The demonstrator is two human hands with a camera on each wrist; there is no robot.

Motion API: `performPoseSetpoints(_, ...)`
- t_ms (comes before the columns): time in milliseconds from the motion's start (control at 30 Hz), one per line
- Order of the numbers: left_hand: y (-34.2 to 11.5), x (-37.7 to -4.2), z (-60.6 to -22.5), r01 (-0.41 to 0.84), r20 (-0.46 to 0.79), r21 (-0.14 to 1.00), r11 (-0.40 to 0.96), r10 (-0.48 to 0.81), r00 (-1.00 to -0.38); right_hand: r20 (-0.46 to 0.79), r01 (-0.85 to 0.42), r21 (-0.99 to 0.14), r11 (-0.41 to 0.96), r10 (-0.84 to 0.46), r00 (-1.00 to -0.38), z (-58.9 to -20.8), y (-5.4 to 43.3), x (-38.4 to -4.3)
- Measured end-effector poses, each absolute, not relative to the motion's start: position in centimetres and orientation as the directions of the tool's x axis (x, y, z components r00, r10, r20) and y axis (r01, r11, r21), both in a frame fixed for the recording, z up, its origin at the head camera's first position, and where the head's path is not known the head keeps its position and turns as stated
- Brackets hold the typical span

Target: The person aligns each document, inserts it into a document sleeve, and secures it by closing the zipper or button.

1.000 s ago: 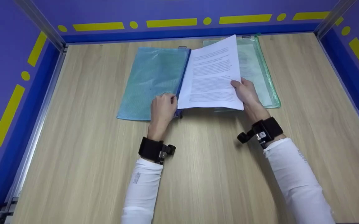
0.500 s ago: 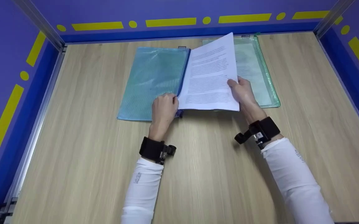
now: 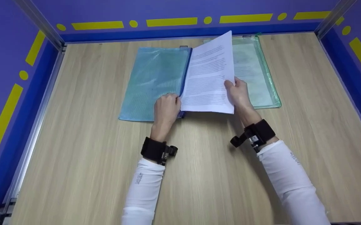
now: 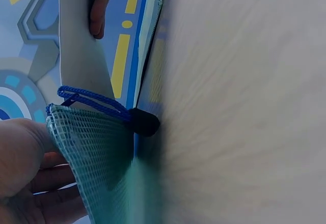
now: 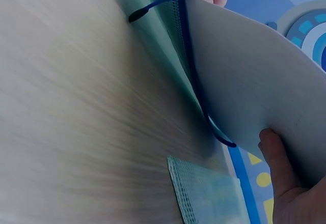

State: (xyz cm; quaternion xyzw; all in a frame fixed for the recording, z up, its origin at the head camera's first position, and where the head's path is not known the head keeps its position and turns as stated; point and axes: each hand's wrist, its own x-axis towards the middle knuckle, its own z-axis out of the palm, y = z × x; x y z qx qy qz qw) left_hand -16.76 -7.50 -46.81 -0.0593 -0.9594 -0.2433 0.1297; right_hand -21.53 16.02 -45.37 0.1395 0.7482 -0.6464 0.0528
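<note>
A blue mesh zip pouch point(image 3: 157, 72) lies on the table with its dark blue zipper edge facing right. My left hand point(image 3: 166, 107) grips the lower corner of its opening, lifting the top layer. Printed paper point(image 3: 207, 75) slants up from that opening, its left edge at or inside the zipper line. Thumb in front and fingers behind, my right hand point(image 3: 239, 92) holds the paper's right edge. In the left wrist view, a blue cord zipper pull point(image 4: 94, 102) hangs by the mesh corner. The paper's pale back point(image 5: 244, 66) fills much of the right wrist view.
A green-edged zip pouch point(image 3: 268, 81) with a printed sheet inside lies at the right, partly behind the raised paper. Blue partition walls point(image 3: 167, 9) with yellow marks border the wooden table point(image 3: 199, 175) at the back and sides.
My right hand has moved left with the paper, bringing it closer to the blue pouch's opening; the paper now bows more. My left hand has shifted only slightly right, keeping its grip.
</note>
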Motion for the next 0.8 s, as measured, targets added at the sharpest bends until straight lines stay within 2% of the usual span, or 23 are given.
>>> performPoseSetpoints(200, -7.2, -16.7, -47.0, 0.193, 0.293, 0.439, 0.878, 0.064, -0.954, -0.292, 0.302, -0.949, 0.088, 0.111, -0.950, -46.1, 15.2, -21.5)
performPoseSetpoints(533, -7.0, -16.6, -47.0, 0.208, 0.313, 0.447, 0.870, 0.066, -0.947, -0.342, 0.346, -0.932, 0.104, 0.061, -0.938, -47.1, 13.8, -21.9)
performPoseSetpoints(800, -7.1, -16.7, -46.9, 0.190, 0.306, 0.481, 0.856, 0.039, -0.951, -0.388, 0.381, -0.919, 0.100, -0.053, -0.920, -46.2, 14.5, -22.5)
